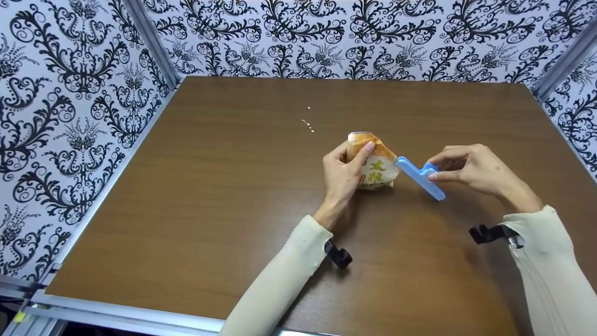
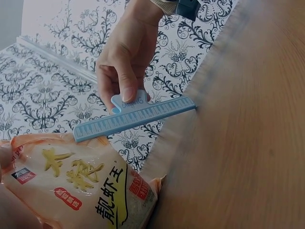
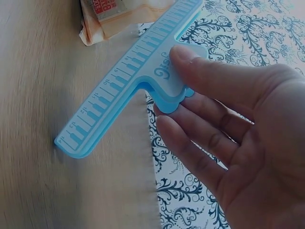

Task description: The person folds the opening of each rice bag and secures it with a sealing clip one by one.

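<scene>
An orange and cream food packet point(image 1: 380, 170) is held up near the middle right of the table; my left hand point(image 1: 343, 175) grips its upper left part with the thumb across the front. My right hand point(image 1: 480, 170) pinches the handle of a light blue clip point(image 1: 419, 178) between thumb and fingers. In the head view the clip's upper left end meets the packet's right edge. The left wrist view shows the clip point(image 2: 136, 117) slanting over the top edge of the packet point(image 2: 81, 181); whether it is fastened there I cannot tell.
The brown wooden table point(image 1: 210, 186) carries small pale crumbs point(image 1: 308, 124) behind the packet. Black-and-white patterned walls point(image 1: 298, 42) stand at the back and left, with metal rails point(image 1: 154, 42) at the corners and along the table's edges.
</scene>
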Demonstrator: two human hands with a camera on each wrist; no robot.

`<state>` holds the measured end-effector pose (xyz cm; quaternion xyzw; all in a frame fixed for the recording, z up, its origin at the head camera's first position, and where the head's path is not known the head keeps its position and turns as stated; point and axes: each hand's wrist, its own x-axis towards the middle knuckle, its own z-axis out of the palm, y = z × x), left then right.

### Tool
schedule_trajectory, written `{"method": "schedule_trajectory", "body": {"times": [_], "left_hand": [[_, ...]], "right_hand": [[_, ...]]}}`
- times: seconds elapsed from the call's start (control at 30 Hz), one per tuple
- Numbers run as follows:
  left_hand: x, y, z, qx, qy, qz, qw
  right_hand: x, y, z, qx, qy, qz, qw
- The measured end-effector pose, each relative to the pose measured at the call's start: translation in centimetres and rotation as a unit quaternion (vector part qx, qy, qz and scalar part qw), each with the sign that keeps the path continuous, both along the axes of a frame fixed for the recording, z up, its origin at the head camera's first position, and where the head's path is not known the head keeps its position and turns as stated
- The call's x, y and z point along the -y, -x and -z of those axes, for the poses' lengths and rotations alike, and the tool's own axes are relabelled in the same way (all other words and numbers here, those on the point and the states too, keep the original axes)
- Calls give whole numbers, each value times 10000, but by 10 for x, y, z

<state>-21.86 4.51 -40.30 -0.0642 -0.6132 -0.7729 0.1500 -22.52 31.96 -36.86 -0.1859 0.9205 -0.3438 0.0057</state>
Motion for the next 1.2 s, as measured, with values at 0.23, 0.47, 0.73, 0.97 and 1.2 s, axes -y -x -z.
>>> {"method": "schedule_trajectory", "body": {"times": [0.23,0.47,0.73,0.97,1.2], "left_hand": [[-1,0,0,20,-9,-26,10000],[-3,0,0,46,-11,-146,9999],[-2,1,-1,32,3,-88,10000],[-3,1,-2,33,-21,-52,10000],[-2,0,-1,88,-37,-51,9999]], "right_hand": [[3,-3,-2,133,67,235,9996],[5,-5,-3,245,115,329,9991],[6,-4,-4,216,123,335,9991],[7,-4,-5,234,156,359,9990],[9,-4,-4,234,221,384,9987]]}}
